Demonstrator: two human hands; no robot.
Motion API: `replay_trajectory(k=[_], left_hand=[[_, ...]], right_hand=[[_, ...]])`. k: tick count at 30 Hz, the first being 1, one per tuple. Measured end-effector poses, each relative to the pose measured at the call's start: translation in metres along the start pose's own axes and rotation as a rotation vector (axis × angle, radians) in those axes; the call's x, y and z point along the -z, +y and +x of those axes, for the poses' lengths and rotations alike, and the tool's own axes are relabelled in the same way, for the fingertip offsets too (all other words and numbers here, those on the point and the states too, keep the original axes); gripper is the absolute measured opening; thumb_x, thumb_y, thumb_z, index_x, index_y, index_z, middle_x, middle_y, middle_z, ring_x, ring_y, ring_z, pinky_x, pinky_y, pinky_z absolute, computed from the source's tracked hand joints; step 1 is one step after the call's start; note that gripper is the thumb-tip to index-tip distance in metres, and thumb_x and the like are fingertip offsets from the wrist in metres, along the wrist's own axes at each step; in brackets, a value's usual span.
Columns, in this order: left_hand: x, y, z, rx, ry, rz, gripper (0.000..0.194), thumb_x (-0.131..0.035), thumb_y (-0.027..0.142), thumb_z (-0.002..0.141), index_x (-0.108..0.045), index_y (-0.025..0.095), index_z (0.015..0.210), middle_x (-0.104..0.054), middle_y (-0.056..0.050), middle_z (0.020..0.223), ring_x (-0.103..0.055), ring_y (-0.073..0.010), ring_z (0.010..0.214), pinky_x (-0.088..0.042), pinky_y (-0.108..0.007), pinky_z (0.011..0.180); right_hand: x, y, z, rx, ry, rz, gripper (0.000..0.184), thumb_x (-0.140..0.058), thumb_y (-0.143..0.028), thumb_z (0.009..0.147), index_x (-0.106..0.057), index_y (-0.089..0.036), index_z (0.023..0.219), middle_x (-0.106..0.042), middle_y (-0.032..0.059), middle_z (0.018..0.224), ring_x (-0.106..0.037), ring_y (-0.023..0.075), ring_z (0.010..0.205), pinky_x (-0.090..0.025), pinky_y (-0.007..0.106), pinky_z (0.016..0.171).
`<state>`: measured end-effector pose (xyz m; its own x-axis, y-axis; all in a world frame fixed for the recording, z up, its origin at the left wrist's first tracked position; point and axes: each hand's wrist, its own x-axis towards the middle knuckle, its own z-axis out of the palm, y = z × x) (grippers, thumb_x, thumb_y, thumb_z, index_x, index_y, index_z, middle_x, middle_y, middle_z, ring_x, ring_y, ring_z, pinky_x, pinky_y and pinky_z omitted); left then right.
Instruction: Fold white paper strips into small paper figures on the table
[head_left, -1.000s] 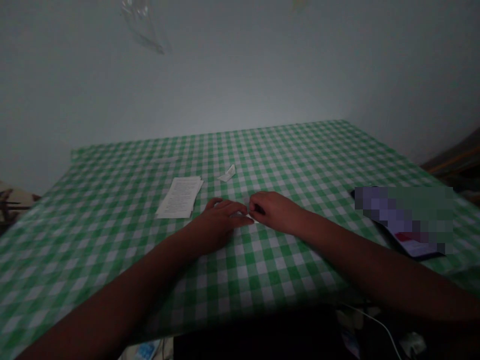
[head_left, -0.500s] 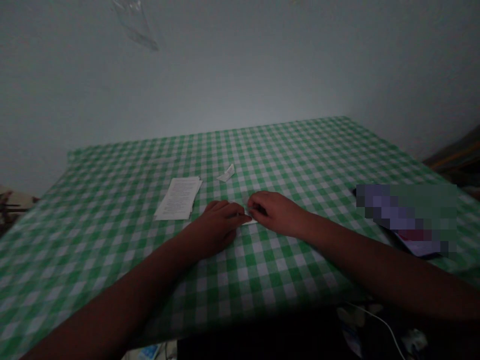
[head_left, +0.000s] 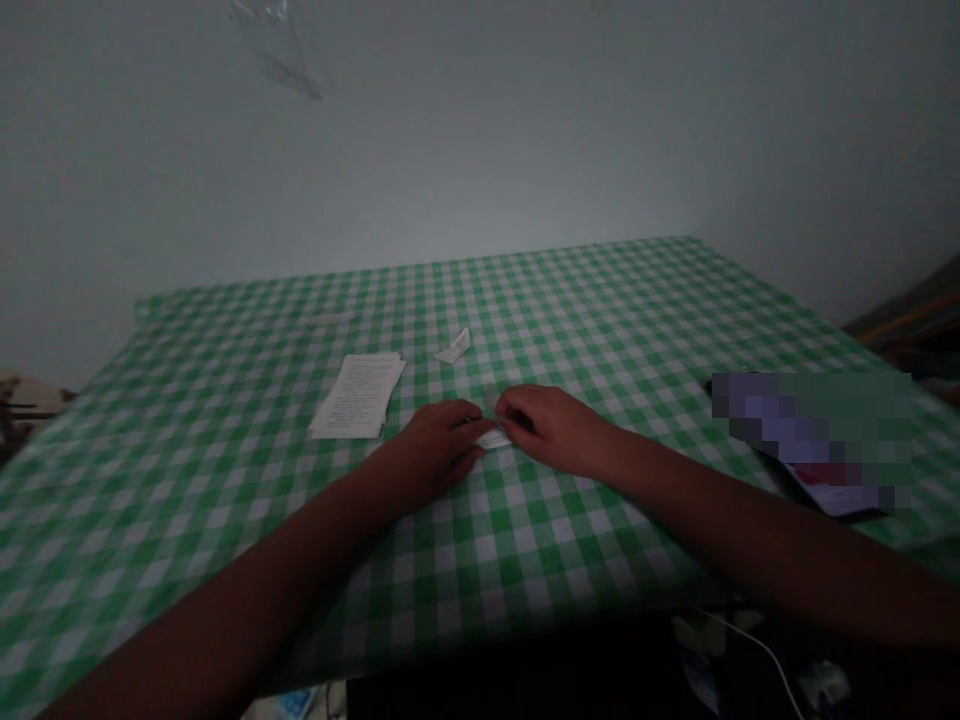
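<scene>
Between my two hands lies a small white piece of paper [head_left: 493,438], close to the tablecloth and mostly covered by fingers. My left hand [head_left: 435,445] is closed on its left part, with the thumb and fingers pressed at the paper. My right hand [head_left: 544,425] has curled fingers pinching the paper's right end. Just beyond the hands sits a small folded paper boat [head_left: 454,347]. To the left of my left hand rests a stack of printed paper sheets [head_left: 358,397].
A green and white checked tablecloth [head_left: 570,300] covers the table. On the right lies a phone or tablet with a partly blurred screen [head_left: 795,430]. A pale strip [head_left: 328,319] lies farther back on the left. The wall [head_left: 487,150] rises behind the table. A white cable [head_left: 765,650] hangs below the front edge.
My left hand has shifted slightly, its thumb and fingers now placed differently, and more of the white paper shows between the hands. My right hand stays nearly in place.
</scene>
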<state>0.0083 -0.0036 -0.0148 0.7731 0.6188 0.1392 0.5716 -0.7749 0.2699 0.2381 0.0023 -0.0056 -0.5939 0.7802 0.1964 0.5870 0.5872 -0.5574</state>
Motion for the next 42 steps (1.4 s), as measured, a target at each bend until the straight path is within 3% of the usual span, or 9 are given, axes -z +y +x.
replay_trajectory(k=[18,26,30,34,42], left_hand=[[0.005,0.002,0.001,-0.001,0.05,-0.06,0.031,-0.047,0.024,0.1,-0.057,0.016,0.128,-0.06,-0.012,0.124,-0.057,-0.0235,0.116,-0.05,-0.043,0.102],[0.01,0.005,0.001,0.019,0.082,-0.143,0.034,-0.042,0.021,0.101,-0.05,0.019,0.134,-0.059,-0.012,0.127,-0.059,-0.0216,0.115,-0.051,-0.042,0.101],[0.014,0.008,0.001,0.072,0.092,-0.214,0.038,-0.045,0.021,0.098,-0.049,0.023,0.136,-0.059,-0.01,0.127,-0.061,-0.0218,0.112,-0.052,-0.042,0.097],[0.016,0.006,0.0,0.166,0.134,-0.342,0.035,-0.053,0.023,0.094,-0.053,0.023,0.129,-0.062,-0.007,0.12,-0.067,-0.0179,0.093,-0.056,-0.038,0.087],[0.013,0.007,0.0,0.29,0.188,-0.657,0.035,-0.061,0.031,0.09,-0.057,0.021,0.124,-0.067,-0.005,0.101,-0.066,-0.0157,0.077,-0.055,-0.032,0.07]], right_hand=[[0.006,-0.014,-0.004,-0.147,0.154,0.056,0.021,-0.048,-0.028,0.097,-0.058,-0.019,0.081,-0.062,0.0006,0.076,-0.055,0.0139,0.07,-0.037,0.028,0.064],[0.003,-0.016,-0.006,-0.161,0.184,0.432,0.02,-0.049,-0.038,0.098,-0.059,-0.02,0.096,-0.064,0.0006,0.081,-0.06,0.0134,0.069,-0.045,0.027,0.062],[-0.003,-0.014,-0.006,-0.128,0.195,0.648,0.02,-0.054,-0.038,0.095,-0.056,-0.021,0.106,-0.065,0.0024,0.091,-0.063,0.015,0.079,-0.051,0.03,0.069],[-0.007,-0.014,-0.004,-0.09,0.195,0.755,0.02,-0.062,-0.03,0.088,-0.057,-0.022,0.105,-0.065,0.0036,0.099,-0.064,0.0155,0.088,-0.054,0.033,0.078],[-0.014,-0.012,-0.005,-0.041,0.162,0.812,0.031,-0.065,-0.023,0.086,-0.054,-0.023,0.115,-0.067,0.0046,0.106,-0.068,0.0179,0.1,-0.056,0.04,0.089]])
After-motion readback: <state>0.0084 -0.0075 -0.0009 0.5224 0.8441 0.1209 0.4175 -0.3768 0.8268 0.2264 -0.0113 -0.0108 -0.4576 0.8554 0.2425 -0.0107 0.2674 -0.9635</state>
